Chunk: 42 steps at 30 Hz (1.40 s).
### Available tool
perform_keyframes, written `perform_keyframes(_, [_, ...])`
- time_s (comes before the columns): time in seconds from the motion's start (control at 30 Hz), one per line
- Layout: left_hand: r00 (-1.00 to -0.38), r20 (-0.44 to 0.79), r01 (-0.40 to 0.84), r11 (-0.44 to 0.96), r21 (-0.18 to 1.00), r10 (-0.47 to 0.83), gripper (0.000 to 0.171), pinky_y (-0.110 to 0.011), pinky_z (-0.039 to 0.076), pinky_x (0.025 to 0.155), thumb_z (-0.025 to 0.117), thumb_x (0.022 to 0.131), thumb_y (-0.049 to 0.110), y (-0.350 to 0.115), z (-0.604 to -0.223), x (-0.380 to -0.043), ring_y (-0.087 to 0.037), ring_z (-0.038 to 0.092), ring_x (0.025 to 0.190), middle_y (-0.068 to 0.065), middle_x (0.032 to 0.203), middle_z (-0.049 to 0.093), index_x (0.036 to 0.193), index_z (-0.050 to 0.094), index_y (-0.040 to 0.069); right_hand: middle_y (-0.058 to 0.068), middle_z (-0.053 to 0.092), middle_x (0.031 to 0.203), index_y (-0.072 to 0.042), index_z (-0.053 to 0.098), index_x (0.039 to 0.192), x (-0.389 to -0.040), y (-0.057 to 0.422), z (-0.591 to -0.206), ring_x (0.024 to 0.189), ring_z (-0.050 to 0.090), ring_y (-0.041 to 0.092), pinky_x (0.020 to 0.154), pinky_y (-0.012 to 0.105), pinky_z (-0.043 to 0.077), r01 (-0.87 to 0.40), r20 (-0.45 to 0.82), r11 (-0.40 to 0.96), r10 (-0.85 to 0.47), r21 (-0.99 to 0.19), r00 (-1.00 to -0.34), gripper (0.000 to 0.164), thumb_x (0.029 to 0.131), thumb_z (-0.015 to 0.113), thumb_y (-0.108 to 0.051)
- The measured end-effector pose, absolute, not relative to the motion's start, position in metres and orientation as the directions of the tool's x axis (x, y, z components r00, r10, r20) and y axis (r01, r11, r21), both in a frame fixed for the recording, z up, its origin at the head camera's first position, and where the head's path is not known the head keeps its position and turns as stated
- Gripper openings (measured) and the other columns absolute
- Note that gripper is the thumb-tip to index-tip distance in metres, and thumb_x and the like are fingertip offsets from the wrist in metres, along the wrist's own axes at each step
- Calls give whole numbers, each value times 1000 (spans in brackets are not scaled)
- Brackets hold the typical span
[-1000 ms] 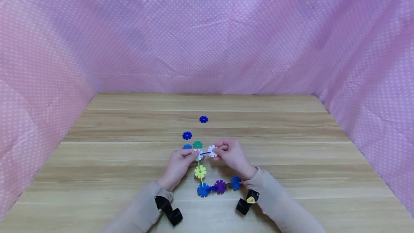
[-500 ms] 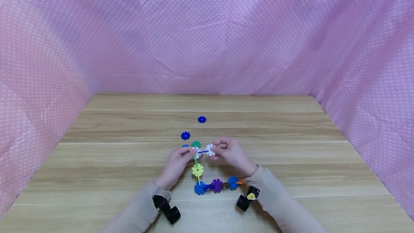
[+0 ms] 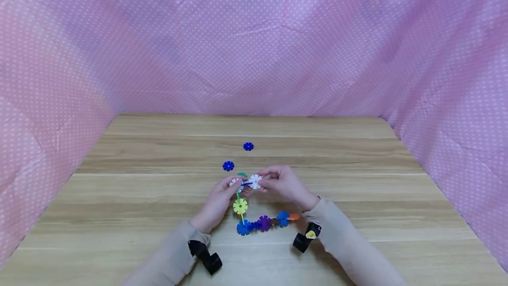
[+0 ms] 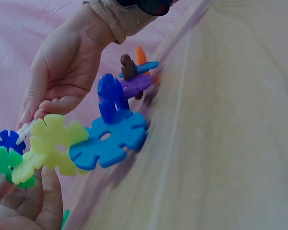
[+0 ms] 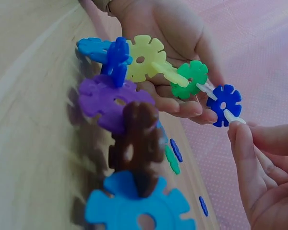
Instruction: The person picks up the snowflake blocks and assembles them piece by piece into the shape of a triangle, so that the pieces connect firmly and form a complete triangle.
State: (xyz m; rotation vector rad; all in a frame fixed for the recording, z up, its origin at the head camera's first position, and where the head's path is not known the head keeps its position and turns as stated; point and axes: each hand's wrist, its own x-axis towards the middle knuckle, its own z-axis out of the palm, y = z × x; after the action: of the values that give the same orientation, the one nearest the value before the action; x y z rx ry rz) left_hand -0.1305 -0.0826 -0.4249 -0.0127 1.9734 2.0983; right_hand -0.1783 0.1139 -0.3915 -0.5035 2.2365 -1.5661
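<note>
A chain of slotted snowflake discs hangs between both hands. My left hand pinches a white disc between thumb and fingers. Another white disc is pinched by my right hand. Edge-on between them sits a dark blue disc, with both white discs in its slots. From the left white disc the chain runs through a green disc, yellow discs and a blue disc. It turns right through purple, brown, blue and orange discs.
Two loose dark blue discs lie beyond the hands, one farther back and one nearer. A loose green disc is partly hidden behind my left hand. Pink dotted cloth surrounds the wooden table.
Both hands keep their pinch on the white discs. The right hand has risen slightly in view, and the chain's lower row shifts with it, showing more orange. My left hand now covers the loose light blue disc.
</note>
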Motion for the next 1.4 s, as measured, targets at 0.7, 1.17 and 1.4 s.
perform_keyframes(0.7, [-950,-304,-306,-23,952,69,37,-21,53,73,64,88,12,-129,-422,-112,-12,63,79,-2,88,67,120,54,-3,14,70,95,2,62,115,-202,119,-402,82,67,24,74,32,56,-89,-159,412,-529,-907,-834,32,88,66,-13])
perform_keyframes(1.17, [-962,-273,-268,103,958,33,33,-21,51,81,69,86,14,-151,-427,-113,-13,59,93,-6,108,60,113,61,-3,5,68,101,-4,64,113,-214,84,-404,92,62,15,84,28,51,-182,-148,503,-546,-845,-825,28,86,68,-14])
perform_keyframes(1.4, [-968,-245,-241,75,968,55,32,-19,53,80,65,88,9,-150,-426,-115,-10,61,90,-2,103,61,116,57,-6,2,67,93,-5,66,108,-219,68,-409,86,60,13,80,25,51,-309,-118,584,-578,-750,-807,28,82,73,-12])
